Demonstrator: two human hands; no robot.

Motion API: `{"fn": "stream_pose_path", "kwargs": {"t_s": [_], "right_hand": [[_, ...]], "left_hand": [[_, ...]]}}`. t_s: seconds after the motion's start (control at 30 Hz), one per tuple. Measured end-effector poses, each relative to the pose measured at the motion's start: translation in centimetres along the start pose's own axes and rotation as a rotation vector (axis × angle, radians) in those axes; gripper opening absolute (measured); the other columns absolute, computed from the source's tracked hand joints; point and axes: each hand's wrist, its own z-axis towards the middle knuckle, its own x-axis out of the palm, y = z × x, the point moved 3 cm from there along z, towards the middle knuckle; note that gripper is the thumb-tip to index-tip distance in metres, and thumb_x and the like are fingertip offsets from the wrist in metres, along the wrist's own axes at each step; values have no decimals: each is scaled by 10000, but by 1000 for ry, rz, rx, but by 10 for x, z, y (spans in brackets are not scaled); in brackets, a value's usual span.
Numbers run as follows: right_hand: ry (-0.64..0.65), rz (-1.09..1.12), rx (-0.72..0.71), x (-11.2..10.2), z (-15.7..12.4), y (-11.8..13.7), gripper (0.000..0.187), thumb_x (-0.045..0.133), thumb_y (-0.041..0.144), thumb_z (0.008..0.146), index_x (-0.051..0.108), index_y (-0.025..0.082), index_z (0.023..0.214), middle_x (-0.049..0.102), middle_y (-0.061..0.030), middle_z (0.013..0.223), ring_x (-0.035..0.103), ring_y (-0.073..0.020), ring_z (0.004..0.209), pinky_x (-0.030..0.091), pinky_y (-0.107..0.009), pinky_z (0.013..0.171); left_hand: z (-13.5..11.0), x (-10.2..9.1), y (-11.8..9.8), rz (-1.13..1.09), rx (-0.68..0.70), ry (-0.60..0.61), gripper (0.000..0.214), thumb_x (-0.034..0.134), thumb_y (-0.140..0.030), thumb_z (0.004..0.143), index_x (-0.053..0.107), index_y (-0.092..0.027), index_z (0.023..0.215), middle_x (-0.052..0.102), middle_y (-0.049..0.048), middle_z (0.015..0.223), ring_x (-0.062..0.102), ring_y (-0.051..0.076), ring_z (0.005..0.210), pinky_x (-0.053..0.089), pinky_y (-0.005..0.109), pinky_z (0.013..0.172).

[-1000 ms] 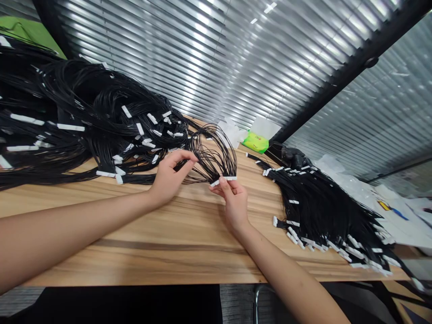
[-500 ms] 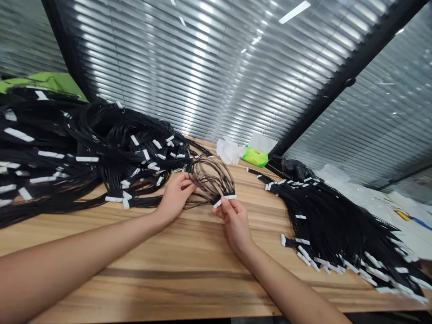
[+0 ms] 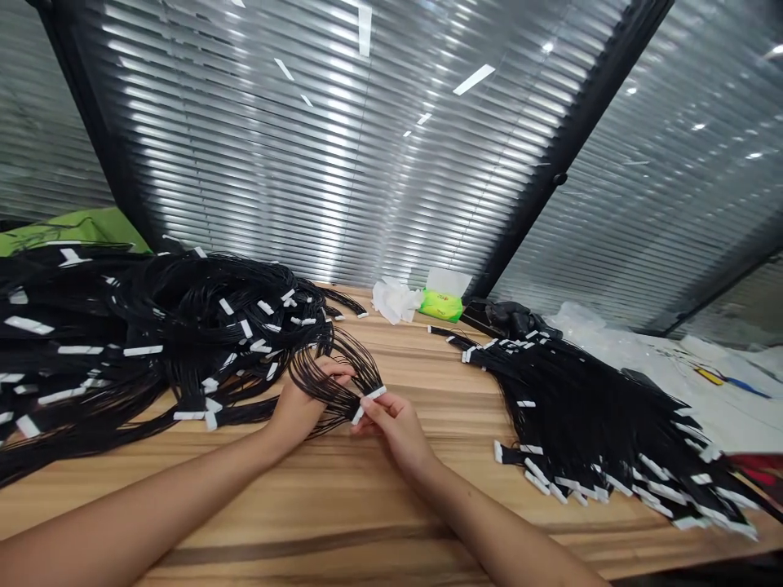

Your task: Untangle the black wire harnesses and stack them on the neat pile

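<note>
In the head view, my right hand (image 3: 396, 425) pinches a black multi-wire cable by its white connectors (image 3: 369, 403), two of them side by side at a slant. The cable's thin black wires (image 3: 360, 359) fan out and arch back to the left. My left hand (image 3: 303, 405) is curled among these wires; some run across its back and fingers, so its grip is partly hidden. Just beyond it, a large heap of black cables (image 3: 201, 297) with white connectors spreads over the left of the table.
A second pile of black cables (image 3: 575, 416) lies on the right of the wooden table (image 3: 342, 505). Behind stand crumpled tissue (image 3: 395, 299) and a green tissue pack (image 3: 441, 304). Yellow-blue tweezers or snips (image 3: 713, 376) rest on white sheeting at the right. Slatted blinds (image 3: 318, 147) close the back.
The view has tilted up and turned slightly. My left hand has moved in under the arching wires, which now lie over its fingers. My right hand keeps hold of the white connectors.
</note>
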Motion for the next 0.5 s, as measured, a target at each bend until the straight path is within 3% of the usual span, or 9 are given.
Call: {"fn": "stream_pose_path", "kwargs": {"t_s": [0.17,0.37,0.5], "right_hand": [[176,-16,182,-11,11,6,360,776,455,630,663,118,689,682,-21,581,640,-107,517,516,-214,563],[369,-55,331,-29,19,11,432,817,462,558,646,89,691,666,-19,561,628,-95,479,493,-192,522],[437,-102,372,-33,21,7,435,811,475,558,646,90,675,678,-31,568,638,-105,492,505,-211,543]], "left_hand": [[5,-2,0,89,17,57,191,516,-324,877,686,-239,862,680,35,867,614,188,830,480,336,784],[4,-1,-7,-37,57,256,214,538,-295,854,701,-177,782,700,40,757,629,149,711,503,252,675],[-1,3,-4,-136,0,287,225,569,-314,841,723,-159,788,723,57,756,653,157,686,513,244,634]]}}
